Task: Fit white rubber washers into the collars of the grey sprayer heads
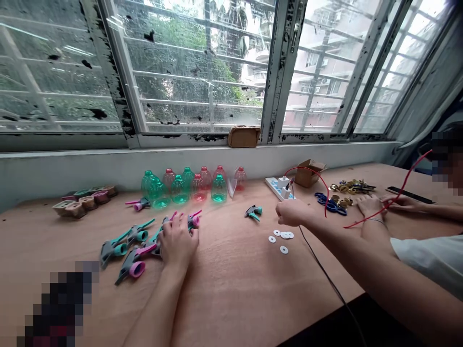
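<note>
My left hand [177, 243] lies palm down on a pile of teal, grey and pink spray trigger heads [125, 243], its fingers curled over one with a pink nozzle [194, 220]. My right hand [292, 212] is closed in a fist just above a few small white washers [283, 236] on the wooden table [231, 279]. What the fist holds is hidden. A lone teal trigger head [253, 211] lies between my hands. A black cable [325, 277] runs from the white power strip [278, 187] past my right wrist to the near edge.
Green and red clear bottles [188, 185] stand in a row by the wall. Small pink and tan cups [85, 200] sit far left, a cardboard box [307, 172] behind the strip. At right, another person's hands [371, 205] work among blue rings, brass parts [349, 187] and a red cord [394, 200].
</note>
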Motion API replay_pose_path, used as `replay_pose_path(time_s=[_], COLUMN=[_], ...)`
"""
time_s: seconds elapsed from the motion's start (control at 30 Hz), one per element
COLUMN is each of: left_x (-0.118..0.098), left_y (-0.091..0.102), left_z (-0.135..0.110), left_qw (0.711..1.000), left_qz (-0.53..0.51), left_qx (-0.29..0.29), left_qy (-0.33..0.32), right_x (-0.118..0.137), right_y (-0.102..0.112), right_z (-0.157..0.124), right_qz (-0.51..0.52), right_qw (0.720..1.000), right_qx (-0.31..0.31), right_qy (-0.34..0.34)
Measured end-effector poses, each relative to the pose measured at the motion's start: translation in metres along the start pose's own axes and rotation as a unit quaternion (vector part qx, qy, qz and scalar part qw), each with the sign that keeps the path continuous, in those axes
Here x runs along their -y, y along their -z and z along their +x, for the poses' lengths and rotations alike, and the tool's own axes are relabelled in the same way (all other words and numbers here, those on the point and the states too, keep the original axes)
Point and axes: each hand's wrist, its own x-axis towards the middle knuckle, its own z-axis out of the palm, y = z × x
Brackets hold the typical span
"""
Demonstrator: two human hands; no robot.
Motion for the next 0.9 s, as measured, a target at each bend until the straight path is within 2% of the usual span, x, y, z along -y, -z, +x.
replay_pose_path(time_s=[0.1, 0.13, 0.17, 0.27, 0.37, 0.47, 0.57, 0.63, 0.7, 0.9], left_x=[-0.010, -0.013, -0.017, -0.024, -0.027, -0.029, -0.032, -0.033, -0.034, -0.042], left_y=[-0.002, -0.003, -0.003, -0.006, -0.008, -0.011, -0.014, -0.015, -0.015, -0.007], left_z=[-0.006, -0.008, -0.010, -0.017, -0.022, -0.024, -0.025, -0.026, -0.029, -0.038], left_qw=[0.995, 0.989, 0.983, 0.965, 0.951, 0.947, 0.948, 0.950, 0.952, 0.959], left_qz=[-0.065, -0.089, -0.113, -0.166, -0.198, -0.229, -0.271, -0.282, -0.270, -0.211], left_qx=[-0.011, -0.007, 0.000, 0.024, 0.054, 0.069, 0.063, 0.075, 0.109, 0.168], left_qy=[-0.081, -0.115, -0.145, -0.202, -0.230, -0.215, -0.151, -0.109, -0.090, -0.089], right_x=[0.016, 0.026, 0.036, 0.062, 0.074, 0.081, 0.092, 0.099, 0.101, 0.095], right_y=[-0.019, -0.028, -0.037, -0.057, -0.062, -0.061, -0.064, -0.067, -0.070, -0.075], right_z=[0.016, 0.020, 0.025, 0.034, 0.038, 0.035, 0.027, 0.020, 0.014, 0.009], right_qz=[0.072, 0.152, 0.173, 0.188, 0.196, 0.228, 0.295, 0.330, 0.366, 0.438], right_qw=[0.996, 0.985, 0.980, 0.973, 0.967, 0.958, 0.934, 0.919, 0.902, 0.875], right_qx=[-0.036, -0.061, -0.067, -0.099, -0.127, -0.162, -0.193, -0.170, -0.147, -0.148], right_qy=[-0.031, -0.058, -0.065, -0.090, -0.102, -0.057, 0.057, 0.134, 0.178, 0.143])
